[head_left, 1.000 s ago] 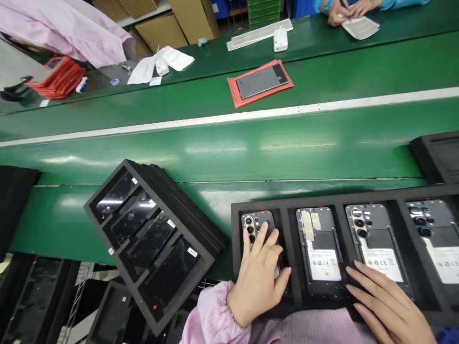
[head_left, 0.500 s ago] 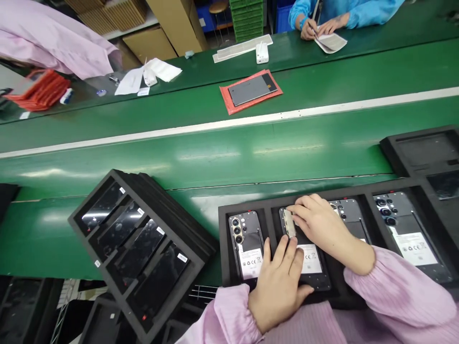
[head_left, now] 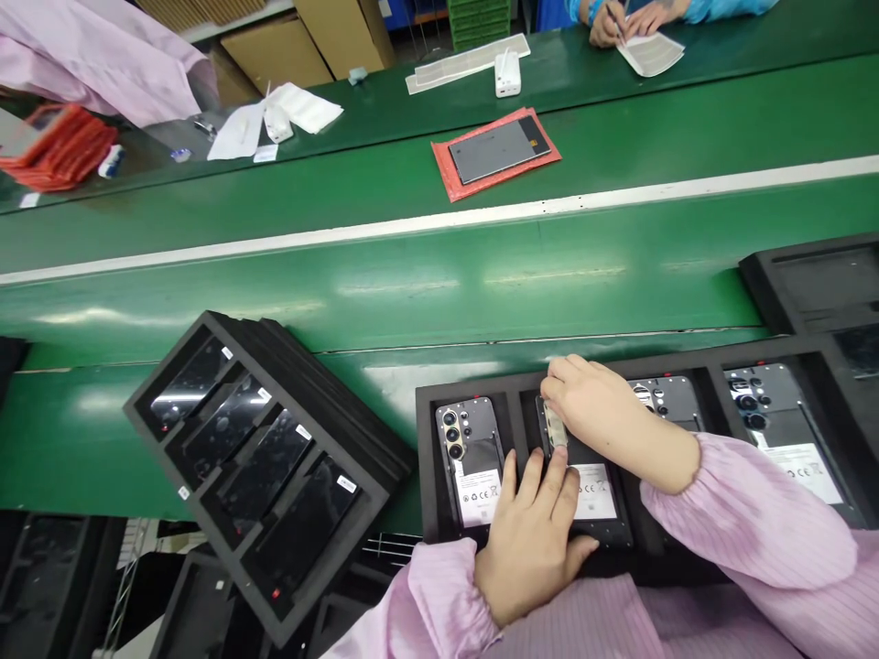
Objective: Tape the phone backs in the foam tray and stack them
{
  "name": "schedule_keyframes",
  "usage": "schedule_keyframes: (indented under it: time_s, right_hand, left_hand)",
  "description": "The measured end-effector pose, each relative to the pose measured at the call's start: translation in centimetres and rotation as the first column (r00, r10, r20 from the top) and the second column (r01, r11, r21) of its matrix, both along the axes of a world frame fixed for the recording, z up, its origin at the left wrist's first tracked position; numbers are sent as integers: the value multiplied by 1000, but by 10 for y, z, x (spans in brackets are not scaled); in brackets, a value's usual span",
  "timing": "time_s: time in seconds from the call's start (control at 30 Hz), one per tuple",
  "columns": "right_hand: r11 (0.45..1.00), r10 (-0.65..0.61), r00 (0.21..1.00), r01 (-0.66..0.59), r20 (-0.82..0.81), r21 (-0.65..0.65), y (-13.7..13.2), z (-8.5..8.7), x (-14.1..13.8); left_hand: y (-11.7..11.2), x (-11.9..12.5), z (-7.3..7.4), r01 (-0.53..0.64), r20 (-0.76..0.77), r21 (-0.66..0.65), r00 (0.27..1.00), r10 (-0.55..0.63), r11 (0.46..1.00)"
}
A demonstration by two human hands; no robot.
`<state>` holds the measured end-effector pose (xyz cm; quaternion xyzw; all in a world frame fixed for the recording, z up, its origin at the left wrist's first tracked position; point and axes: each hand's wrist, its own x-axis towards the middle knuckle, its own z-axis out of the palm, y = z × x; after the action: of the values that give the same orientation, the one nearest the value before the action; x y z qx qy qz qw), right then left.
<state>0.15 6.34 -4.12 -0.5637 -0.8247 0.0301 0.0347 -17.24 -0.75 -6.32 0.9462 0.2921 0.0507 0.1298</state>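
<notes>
A black foam tray in front of me holds several phones, backs up, with camera lenses and white labels showing. My left hand lies with spread fingers across the second phone from the left, one fingertip at the lower end of a pale strip over its camera area. At the strip's upper end, my right hand has its fingers pressed together on it; the fingertips are partly hidden. To the left is another phone with three bare lenses.
On the left, a tilted stack of black foam trays holds dark screens. A screen on a red sleeve lies on the green conveyor. Across it, a co-worker's hands hold a pen and paper. Another tray sits at right.
My right hand has shifted slightly up and left along the pale strip, its fingers more curled. My left hand stays on the phone. The whole view has shifted a little.
</notes>
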Motion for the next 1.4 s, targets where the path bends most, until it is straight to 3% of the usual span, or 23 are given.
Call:
schedule_keyframes:
  time_s: [0.23, 0.53, 0.67, 1.17, 1.4]
  right_hand:
    - [991, 116, 993, -116, 8, 64, -7, -2, 1]
    - [998, 66, 966, -63, -250, 20, -88, 5, -1]
    - [999, 40, 969, -38, -242, 14, -104, 8, -8]
    - [993, 14, 950, 24, -311, 117, -104, 16, -4]
    - [949, -150, 921, 236, -360, 208, -70, 11, 29]
  left_hand:
    - [-2, 1, -2, -51, 72, 50, 996, 47, 997]
    - [-2, 5, -1, -57, 89, 55, 995, 52, 997]
    - [-1, 5, -1, -66, 123, 64, 991, 58, 996]
    - [-2, 3, -5, -67, 131, 65, 990, 58, 996]
    - [6, 10, 9, -104, 86, 6, 991, 103, 995]
